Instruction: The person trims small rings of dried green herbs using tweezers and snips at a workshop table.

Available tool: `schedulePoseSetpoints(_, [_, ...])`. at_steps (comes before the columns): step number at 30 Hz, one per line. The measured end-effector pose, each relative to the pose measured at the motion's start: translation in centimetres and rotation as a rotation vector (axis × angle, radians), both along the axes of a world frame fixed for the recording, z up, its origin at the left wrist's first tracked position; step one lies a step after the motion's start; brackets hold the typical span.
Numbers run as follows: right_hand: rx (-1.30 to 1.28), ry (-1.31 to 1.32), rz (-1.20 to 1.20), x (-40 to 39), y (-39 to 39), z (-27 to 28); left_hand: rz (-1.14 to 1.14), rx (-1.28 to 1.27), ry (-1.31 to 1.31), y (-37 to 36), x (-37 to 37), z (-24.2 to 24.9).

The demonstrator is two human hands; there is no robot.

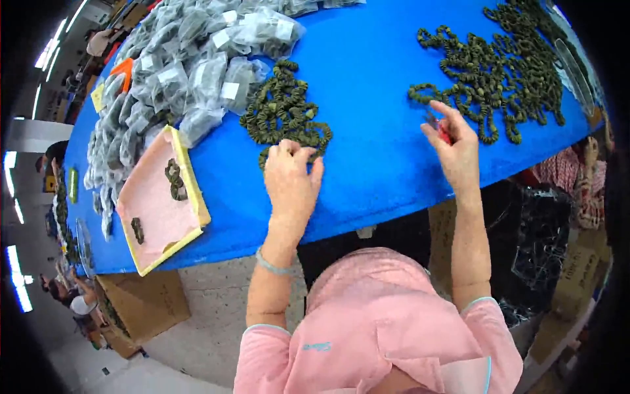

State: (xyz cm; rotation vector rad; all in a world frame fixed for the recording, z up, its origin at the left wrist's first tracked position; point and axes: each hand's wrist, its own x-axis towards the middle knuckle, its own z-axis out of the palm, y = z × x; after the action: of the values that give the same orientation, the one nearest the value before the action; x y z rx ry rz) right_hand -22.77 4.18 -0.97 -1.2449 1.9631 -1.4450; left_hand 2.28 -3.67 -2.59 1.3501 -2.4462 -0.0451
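Note:
My left hand [292,176] rests at the near end of a small heap of dark green scrunchies [279,105], its fingers bent down over a scrunchie there. My right hand [454,144] is raised over the blue table, with a small red-handled tool [445,134] in its palm. Its thumb and forefinger are apart, and the tool's dark tip is blurred; it looks like thread snips. Just beyond those fingertips lies a looped scrunchie [426,94], at the edge of a larger spread of green scrunchies [505,72].
Many clear bags [197,82] with white labels are piled at the left of the blue table [367,79]. A pink tray with a yellow rim [176,253] holds a few scrunchies. Cardboard boxes [147,295] and a black bag [541,243] stand below. Other people are at the far left and right.

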Motion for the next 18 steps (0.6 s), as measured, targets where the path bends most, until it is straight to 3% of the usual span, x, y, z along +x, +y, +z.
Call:
schedulePoseSetpoints(4, [-0.054, -0.088, 0.123, 3.0, 0.5, 0.3, -0.013, 0.725, 1.309, 0.8, -0.7, -0.6])
schedulePoseSetpoints(5, [-0.053, -0.087, 0.124, 3.5, 0.5, 0.3, -0.013, 0.726, 1.31, 1.2, -0.8, -0.5])
schedulePoseSetpoints(9, [-0.08, -0.245, 0.228, 4.7, 0.6, 0.5, -0.05, 1.349, 1.741, 2.8, -1.6, 0.8])
schedulePoseSetpoints(10, [-0.078, -0.244, 0.225, 4.7, 0.7, 0.5, -0.051, 1.353, 1.74, 3.1, -1.7, 0.7])
schedulePoseSetpoints(14, [0.034, -0.725, 0.266, 4.7, 0.7, 1.1, -0.192, 1.443, 1.666, 3.8, -2.3, 0.6])
schedulePoseSetpoints(18, [0.127, -0.576, 0.396, 4.0, 0.9, 1.6, -0.178, 1.52, 1.669, 3.5, -2.6, 2.2])
